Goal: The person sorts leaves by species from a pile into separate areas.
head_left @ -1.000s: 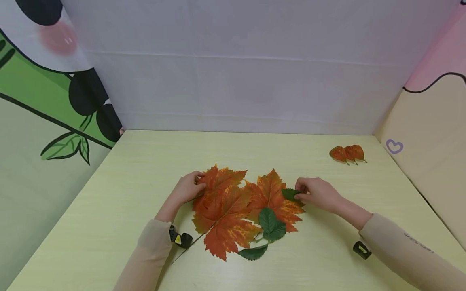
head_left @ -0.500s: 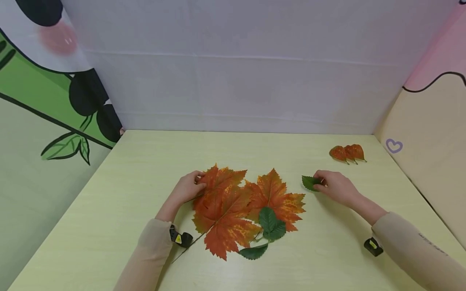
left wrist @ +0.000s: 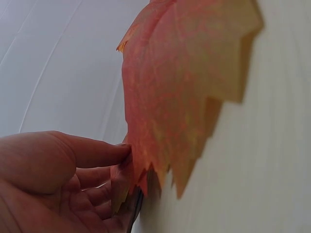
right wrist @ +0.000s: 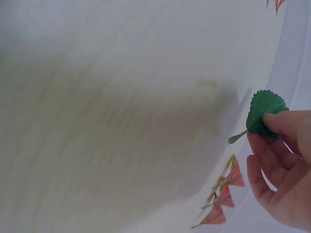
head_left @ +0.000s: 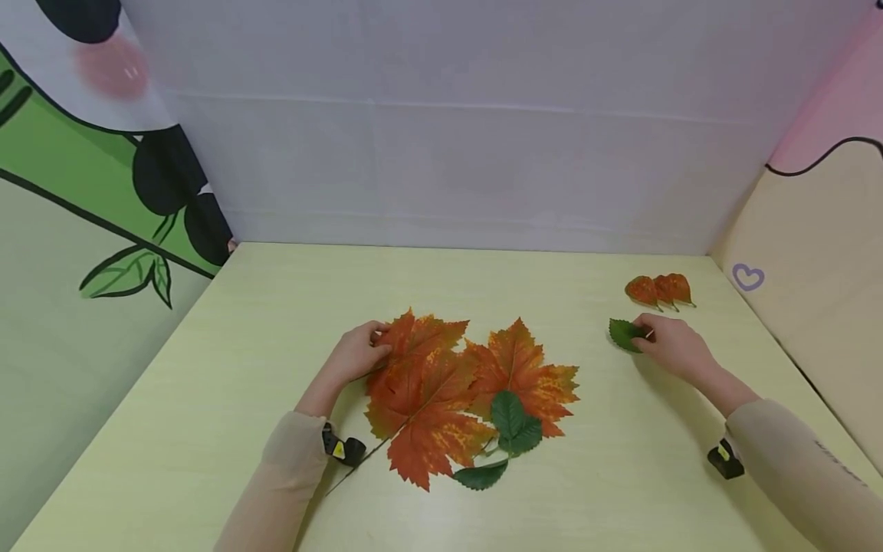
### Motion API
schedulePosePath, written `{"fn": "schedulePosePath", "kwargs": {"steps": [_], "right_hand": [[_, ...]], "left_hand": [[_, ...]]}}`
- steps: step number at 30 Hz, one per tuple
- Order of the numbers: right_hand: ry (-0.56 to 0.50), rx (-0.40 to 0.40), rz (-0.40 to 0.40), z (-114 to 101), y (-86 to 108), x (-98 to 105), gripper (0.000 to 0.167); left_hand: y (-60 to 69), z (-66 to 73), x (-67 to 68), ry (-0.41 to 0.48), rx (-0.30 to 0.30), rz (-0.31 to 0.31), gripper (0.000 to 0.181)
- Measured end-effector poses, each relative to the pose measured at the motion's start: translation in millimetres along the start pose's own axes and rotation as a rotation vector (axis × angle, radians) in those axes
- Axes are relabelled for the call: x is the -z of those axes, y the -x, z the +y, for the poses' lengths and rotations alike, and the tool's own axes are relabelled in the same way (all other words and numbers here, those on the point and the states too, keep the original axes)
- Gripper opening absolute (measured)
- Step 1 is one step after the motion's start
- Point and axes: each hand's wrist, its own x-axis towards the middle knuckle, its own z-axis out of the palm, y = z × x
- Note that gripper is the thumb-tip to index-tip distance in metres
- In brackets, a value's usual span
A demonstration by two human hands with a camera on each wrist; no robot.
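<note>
In the head view, my left hand pinches the left edge of an orange maple leaf. The left wrist view shows my thumb pressed on this reddish leaf, part of it lying between thumb and fingers. A second maple leaf overlaps it, and a third maple leaf lies to the right. Between thumb and fingers, my right hand holds a small green leaf above the table. Its toothed edge and short stem show in the right wrist view, where the leaf is apart from everything else.
Three small orange leaves lie in an overlapping row at the back right, just beyond my right hand. A sprig of green leaves rests by the maple leaves. The pale table ends at a grey-white backdrop.
My right hand has carried the green leaf away from the right maple leaf, rightward and back toward the small orange leaves. My left hand stays in place on the maple leaf.
</note>
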Motion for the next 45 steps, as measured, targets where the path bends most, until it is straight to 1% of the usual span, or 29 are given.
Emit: {"fn": "schedulePosePath", "kwargs": {"steps": [7,15,19,29,36,40,45], "right_hand": [[0.008,-0.056,-0.007,16,2.3,7,0.03],[0.048,-0.098,0.005,37,2.7,11,0.027],[0.052,-0.127,0.005,48,3.2,13,0.031],[0.061,-0.221,-0.024,74,2.9,26,0.037],[0.083,-0.24,-0.013,92,1.0,30,0.036],[0.072,-0.27,-0.034,99,0.3,33,0.037],[0.064,-0.328,-0.069,103,0.9,35,0.037]], "left_hand": [[1.4,-0.3,-0.6,-0.003,-0.002,-0.006,0.04],[1.9,-1.2,-3.4,-0.008,0.012,-0.009,0.041],[1.3,-1.1,-2.1,-0.009,0.01,-0.002,0.04],[0.2,-0.8,-0.8,-0.011,0.005,0.001,0.041],[0.7,0.4,-0.6,-0.011,0.004,0.002,0.041],[-0.2,0.9,-0.4,-0.012,0.007,0.003,0.041],[-0.8,0.5,-0.2,-0.011,0.014,0.0,0.041]]}}
